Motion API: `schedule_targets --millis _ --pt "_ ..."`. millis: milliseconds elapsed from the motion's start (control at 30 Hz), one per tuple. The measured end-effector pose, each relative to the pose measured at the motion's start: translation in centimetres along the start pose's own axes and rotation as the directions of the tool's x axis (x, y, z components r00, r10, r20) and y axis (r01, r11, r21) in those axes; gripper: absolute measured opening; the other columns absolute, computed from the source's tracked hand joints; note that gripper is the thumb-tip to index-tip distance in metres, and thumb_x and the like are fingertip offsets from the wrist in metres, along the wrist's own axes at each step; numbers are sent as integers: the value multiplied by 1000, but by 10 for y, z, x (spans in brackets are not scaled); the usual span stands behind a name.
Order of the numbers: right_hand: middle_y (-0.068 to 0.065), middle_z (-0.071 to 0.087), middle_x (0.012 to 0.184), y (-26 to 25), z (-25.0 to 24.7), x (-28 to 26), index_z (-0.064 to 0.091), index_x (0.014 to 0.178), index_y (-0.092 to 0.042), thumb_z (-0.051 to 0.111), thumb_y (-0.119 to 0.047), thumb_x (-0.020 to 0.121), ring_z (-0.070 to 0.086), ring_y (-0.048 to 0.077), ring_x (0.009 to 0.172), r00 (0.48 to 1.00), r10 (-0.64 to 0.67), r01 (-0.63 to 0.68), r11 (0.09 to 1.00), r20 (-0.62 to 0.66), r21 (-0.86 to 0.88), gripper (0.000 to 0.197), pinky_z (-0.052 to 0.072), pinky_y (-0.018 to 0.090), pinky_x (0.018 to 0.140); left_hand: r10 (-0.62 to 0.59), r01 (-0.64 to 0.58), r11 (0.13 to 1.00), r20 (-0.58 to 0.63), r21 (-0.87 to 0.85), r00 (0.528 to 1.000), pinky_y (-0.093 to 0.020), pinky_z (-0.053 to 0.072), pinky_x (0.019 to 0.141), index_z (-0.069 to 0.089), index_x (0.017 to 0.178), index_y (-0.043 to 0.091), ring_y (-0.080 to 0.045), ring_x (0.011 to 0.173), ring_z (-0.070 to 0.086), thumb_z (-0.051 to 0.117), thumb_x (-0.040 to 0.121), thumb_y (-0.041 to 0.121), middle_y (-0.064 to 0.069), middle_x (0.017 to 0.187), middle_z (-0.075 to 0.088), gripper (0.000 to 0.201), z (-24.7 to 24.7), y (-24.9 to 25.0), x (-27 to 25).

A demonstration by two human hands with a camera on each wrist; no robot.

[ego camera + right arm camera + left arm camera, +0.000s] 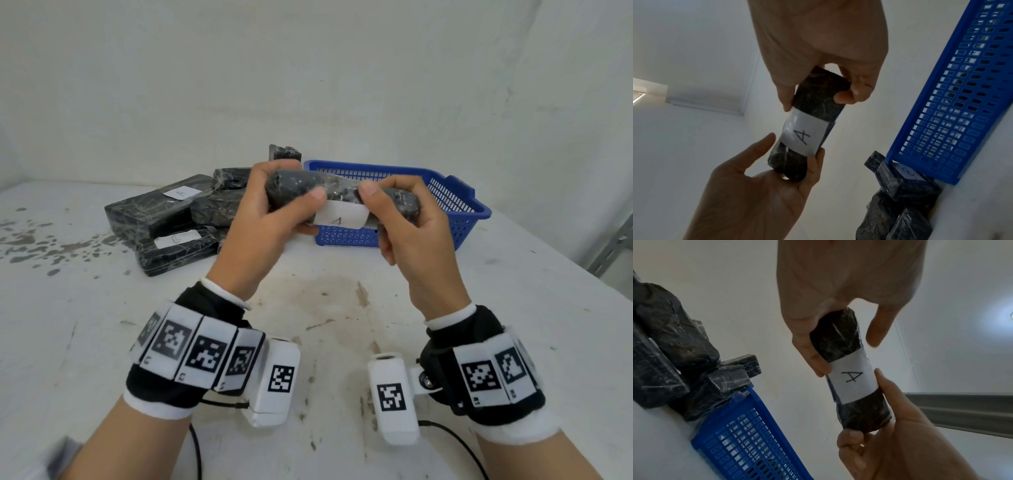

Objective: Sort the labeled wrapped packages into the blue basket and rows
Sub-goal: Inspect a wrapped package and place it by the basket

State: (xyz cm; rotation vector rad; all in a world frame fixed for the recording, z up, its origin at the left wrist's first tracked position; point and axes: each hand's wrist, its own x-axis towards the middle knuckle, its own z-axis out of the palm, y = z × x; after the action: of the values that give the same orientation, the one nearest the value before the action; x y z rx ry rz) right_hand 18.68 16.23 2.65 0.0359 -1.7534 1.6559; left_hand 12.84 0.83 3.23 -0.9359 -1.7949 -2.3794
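Package [342, 197] spans left grip [270, 219] to right grip [407, 226].

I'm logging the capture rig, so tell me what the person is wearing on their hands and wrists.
The left hand and right hand are bare. Each wrist carries a black band with white cuffs, ringed with white tiles printed with black square markers. A small white camera block, also marker-tagged, juts from each band's inner side, and thin black cables trail towards the body.

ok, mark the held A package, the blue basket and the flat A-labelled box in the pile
held A package [854, 382], left wrist view, on its white label.
blue basket [474, 214], head view, on its right rim.
flat A-labelled box [150, 202], head view, on its dark top face.
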Motion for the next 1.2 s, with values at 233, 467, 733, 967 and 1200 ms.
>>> schedule_targets --millis 233,467,733,967,1200 --pt "-5 73 88 1 -3 2 68 95 -26 55 -62 87 69 9 71 979 193 -180 966 58 -187 39 51 23 56 86 -77 993 -114 85 990 -31 56 82 59 112 14 -14 96 68 83 72 33 -1 104 70 50 0 0 0" --pt "-9 70 109 12 -7 5 69 114 -28 63 -21 98 59 21 79 995 -96 99 977 22 -187 18 51 21 73 222 -202 962 -95 186 970 -43 56 89 50 111 21 -18 99 68 82 74 18 -1 108 64 50 -1 3 0" --pt "-12 64 125 -1 1 -3 57 131 -35 54 -37 99 64 3 83 956 -169 175 985 240 -5 33 49 17 68 252 -229 906 -20 356 968 -31 56 87 60 110 18 -8 99 65 85 71 12 8 109 68 47 1 2 -5" --pt "18 69 116 0 -1 -1 62 129 -15 63 -31 94 68 22 77 959 -69 33 990 275 135 38 57 30 72 210 -248 922 153 298 966 -23 50 95 54 135 22 -11 113 61 62 89 29 2 125 63 48 4 -1 -7" --pt "17 69 113 4 -2 1 63 130 -12 64 -26 92 68 23 83 952 -70 29 990 297 140 41 58 35 80 188 -213 947 123 242 974 -19 45 86 61 129 15 3 90 60 53 94 28 17 98 67 39 3 0 -5"
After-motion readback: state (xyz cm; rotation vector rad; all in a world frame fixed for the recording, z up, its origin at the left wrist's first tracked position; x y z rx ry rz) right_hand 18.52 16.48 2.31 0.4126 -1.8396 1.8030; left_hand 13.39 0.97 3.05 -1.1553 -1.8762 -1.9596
